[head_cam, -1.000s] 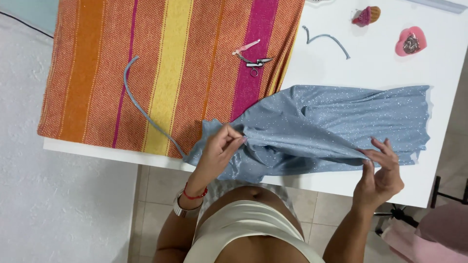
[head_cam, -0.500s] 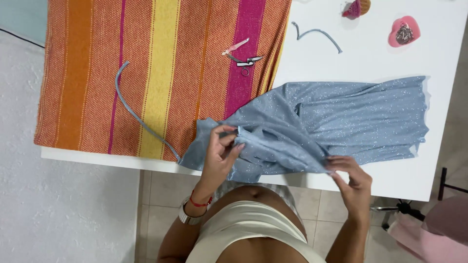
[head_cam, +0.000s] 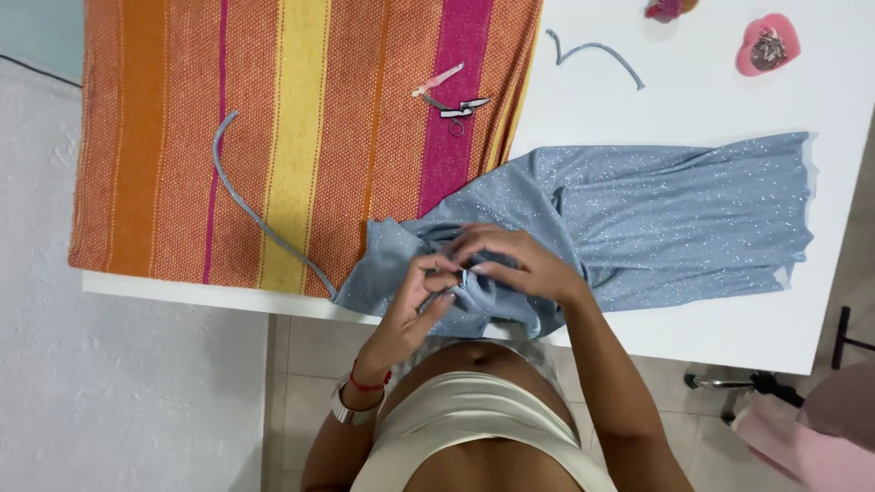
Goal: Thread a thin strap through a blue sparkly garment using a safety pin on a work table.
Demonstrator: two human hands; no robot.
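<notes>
A: Biggest first: a white table (head_cam: 638, 319) with a striped cloth (head_cam: 301, 137) in orange, yellow and pink over its left part

B: And the blue fabric (head_cam: 674, 219)?

A: Spread over the right of the table, its left end bunched at the near edge, partly on the cloth. Both hands meet on that bunch. The left hand (head_cam: 415, 305) has its fingers curled and pinched narrow on a fold; the right hand (head_cam: 519, 264) lies over the bunch, fingers bent, gripping fabric too

B: Anything small in the pinch?

A: Something pale sits between the fingertips, too small to tell

B: What else is about?

A: A grey cord (head_cam: 260, 214) curving across the cloth to the fabric's corner, a shorter cord piece (head_cam: 592, 50) on bare table, snips (head_cam: 460, 107) on the pink stripe, a heart-shaped pink dish (head_cam: 768, 43) far right

B: Risks?

A: I'd judge the bunch could slide off the near edge, since it overhangs. A tug could also drag the cloth and shift the snips
</notes>
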